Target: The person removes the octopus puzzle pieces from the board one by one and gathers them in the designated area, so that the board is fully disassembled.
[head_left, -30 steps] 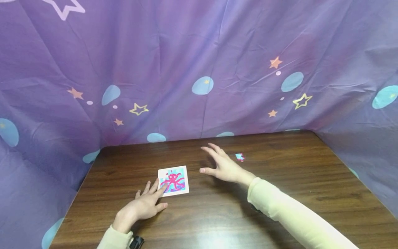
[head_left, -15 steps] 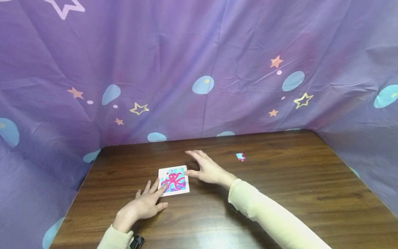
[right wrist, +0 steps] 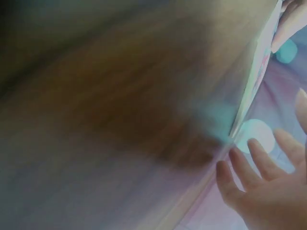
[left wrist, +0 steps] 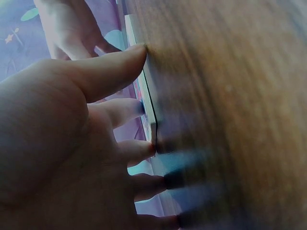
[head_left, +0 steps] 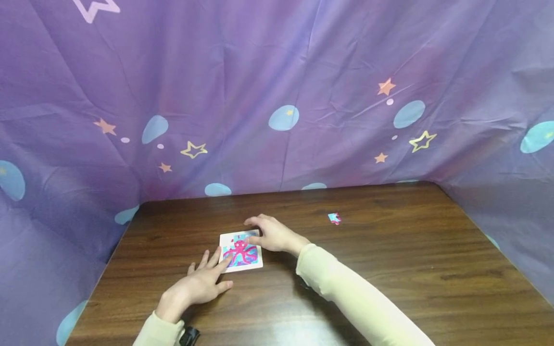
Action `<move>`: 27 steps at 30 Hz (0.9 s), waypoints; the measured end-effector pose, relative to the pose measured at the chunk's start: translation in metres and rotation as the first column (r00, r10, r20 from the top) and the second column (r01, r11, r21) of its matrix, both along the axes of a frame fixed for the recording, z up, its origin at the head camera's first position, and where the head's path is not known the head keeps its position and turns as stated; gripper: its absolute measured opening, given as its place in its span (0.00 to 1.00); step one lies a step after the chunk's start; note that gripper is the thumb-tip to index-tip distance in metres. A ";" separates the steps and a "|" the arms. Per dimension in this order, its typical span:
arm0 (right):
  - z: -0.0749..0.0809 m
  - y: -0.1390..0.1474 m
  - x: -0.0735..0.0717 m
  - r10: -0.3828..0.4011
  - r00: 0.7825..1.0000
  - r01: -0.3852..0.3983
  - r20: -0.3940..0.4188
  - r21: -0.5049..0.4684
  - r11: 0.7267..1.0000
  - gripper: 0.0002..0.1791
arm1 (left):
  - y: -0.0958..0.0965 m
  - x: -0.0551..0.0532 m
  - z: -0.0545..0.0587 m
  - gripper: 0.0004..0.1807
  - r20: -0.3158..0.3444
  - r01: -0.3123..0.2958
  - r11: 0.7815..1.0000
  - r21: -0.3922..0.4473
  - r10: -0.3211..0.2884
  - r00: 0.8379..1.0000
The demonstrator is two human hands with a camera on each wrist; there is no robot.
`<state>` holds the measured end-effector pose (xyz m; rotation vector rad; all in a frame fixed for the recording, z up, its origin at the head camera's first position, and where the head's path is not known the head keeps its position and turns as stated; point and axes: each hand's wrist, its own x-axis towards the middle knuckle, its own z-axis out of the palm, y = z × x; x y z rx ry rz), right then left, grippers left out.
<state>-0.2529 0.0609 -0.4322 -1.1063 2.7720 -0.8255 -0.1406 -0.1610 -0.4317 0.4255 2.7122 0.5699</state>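
Observation:
A small square puzzle (head_left: pixel 241 262) with a pink octopus on blue and a white border lies flat on the table. Its upper left part shows white. My left hand (head_left: pixel 195 290) rests at its left side, fingers spread, the index fingertip on the picture. In the left wrist view that index finger (left wrist: pixel 125 109) presses the thin board's face, and the other fingers stand on the table. My right hand (head_left: pixel 274 234) is over the puzzle's upper right corner, its thumb overlapping the picture. The right wrist view shows its fingers (right wrist: pixel 259 165) loosely spread, holding nothing.
A loose blue and pink puzzle piece (head_left: pixel 334 218) lies on the brown wooden table (head_left: pixel 389 259), to the right of the right hand. A purple curtain (head_left: pixel 242 86) with stars and blue ovals hangs behind the table and along its sides.
My right hand has moved left, from the middle of the table to the puzzle's upper right corner. The left hand, the puzzle and the loose piece have stayed in place.

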 end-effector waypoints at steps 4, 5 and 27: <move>-0.001 -0.014 -0.006 -0.007 1.000 0.006 0.025 0.061 0.998 0.25 | -0.001 0.000 0.001 0.36 -0.002 0.000 1.000 -0.006 0.000 1.000; -0.002 -0.017 -0.007 -0.010 0.999 0.008 0.031 0.062 0.998 0.24 | -0.001 0.000 0.001 0.36 -0.004 -0.002 1.000 -0.004 0.002 1.000; -0.008 -0.039 -0.008 -0.087 0.990 0.057 0.111 0.247 0.967 0.17 | 0.003 0.002 0.000 0.36 -0.023 -0.009 0.999 -0.040 0.008 1.000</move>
